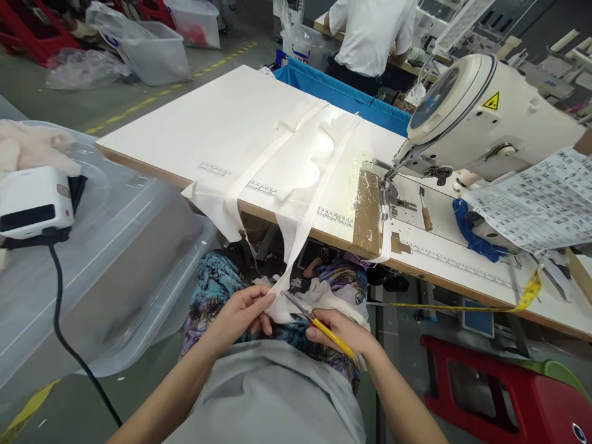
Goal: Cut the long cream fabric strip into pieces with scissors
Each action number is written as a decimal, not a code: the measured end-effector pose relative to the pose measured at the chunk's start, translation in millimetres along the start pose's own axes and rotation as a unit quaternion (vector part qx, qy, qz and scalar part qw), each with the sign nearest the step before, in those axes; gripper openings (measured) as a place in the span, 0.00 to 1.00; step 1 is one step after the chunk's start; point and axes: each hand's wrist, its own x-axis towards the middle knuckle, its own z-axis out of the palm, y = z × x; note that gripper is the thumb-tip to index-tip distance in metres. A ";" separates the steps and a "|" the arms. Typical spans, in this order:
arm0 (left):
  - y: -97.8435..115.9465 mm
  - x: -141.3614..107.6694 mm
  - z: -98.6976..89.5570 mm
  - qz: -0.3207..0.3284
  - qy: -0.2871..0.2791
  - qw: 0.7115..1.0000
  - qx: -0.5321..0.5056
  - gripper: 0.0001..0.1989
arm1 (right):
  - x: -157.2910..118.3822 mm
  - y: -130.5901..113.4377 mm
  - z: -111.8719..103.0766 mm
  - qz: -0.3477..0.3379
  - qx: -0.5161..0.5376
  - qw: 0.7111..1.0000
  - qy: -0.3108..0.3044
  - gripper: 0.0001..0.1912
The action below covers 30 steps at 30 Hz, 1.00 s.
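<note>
Over my lap, my left hand point(252, 308) pinches the end of a white fabric strip point(296, 240) between thumb and fingers. The strip runs up over the table edge and joins the thin white fabric pieces point(300, 166) on top. My right hand point(340, 333) is closed around yellow-handled scissors point(330, 336). Their metal blades point up and left, close to the strip beside my left fingertips. I cannot tell whether the blades touch the cloth. More crumpled white fabric point(330, 296) lies on my lap, partly behind my right hand.
A sewing machine point(481, 117) stands on the white table point(185, 129), right of the fabric. A screwdriver point(425, 213) and a yellow tape measure point(527, 296) lie farther right. Clear plastic bins point(139, 277) stand left, a red stool point(499, 388) lower right. A person point(370, 37) sits beyond the blue cloth bin point(342, 92).
</note>
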 end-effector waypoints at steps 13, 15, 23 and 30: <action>0.7 -8.3 -5.6 -0.039 -0.005 0.998 -0.044 0.23 | 24.1 -14.5 -4.1 -0.042 -0.122 0.992 0.005 0.25; 1.0 -8.7 -6.0 -0.035 -0.005 0.998 -0.046 0.23 | 23.0 -16.4 -4.1 -0.045 -0.167 0.984 0.030 0.24; -5.3 -8.1 -9.4 -0.025 -0.005 0.998 -0.060 0.21 | 22.5 -19.3 4.5 -0.042 -0.217 0.970 0.099 0.27; -10.0 -10.9 -13.4 -0.016 -0.009 0.998 -0.066 0.19 | 24.1 -21.4 3.9 -0.038 -0.232 0.967 0.097 0.29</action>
